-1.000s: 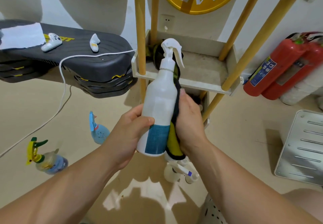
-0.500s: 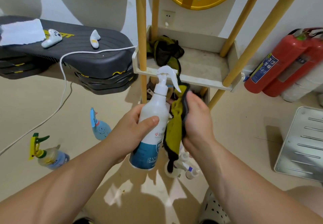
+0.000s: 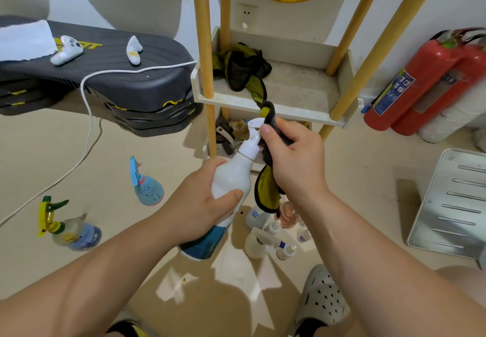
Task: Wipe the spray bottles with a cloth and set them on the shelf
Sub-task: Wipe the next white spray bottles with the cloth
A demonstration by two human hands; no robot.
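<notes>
My left hand (image 3: 200, 205) grips a white spray bottle (image 3: 231, 178) with a blue label around its body, tilted with the nozzle pointing up and away. My right hand (image 3: 294, 163) holds a yellow and black cloth (image 3: 264, 189) pressed against the bottle's spray head. The shelf (image 3: 302, 110), cream with wooden poles, stands just beyond the hands, and another yellow and black cloth (image 3: 242, 68) lies on its tray. On the floor stand a blue spray bottle (image 3: 147, 186), a yellow-trigger spray bottle (image 3: 68, 228) and several small bottles (image 3: 273, 236) below my hands.
Stacked dark step platforms (image 3: 105, 78) at the left carry a white cloth, a game controller (image 3: 67, 49) and a white cable. Red fire extinguishers (image 3: 426, 84) lean at the right wall. A metal panel (image 3: 452, 205) lies on the floor at the right. My shoe (image 3: 323, 297) is at the bottom.
The bottle has come down and tilted away from me. My right hand with the cloth has moved from the bottle's side up to its spray head.
</notes>
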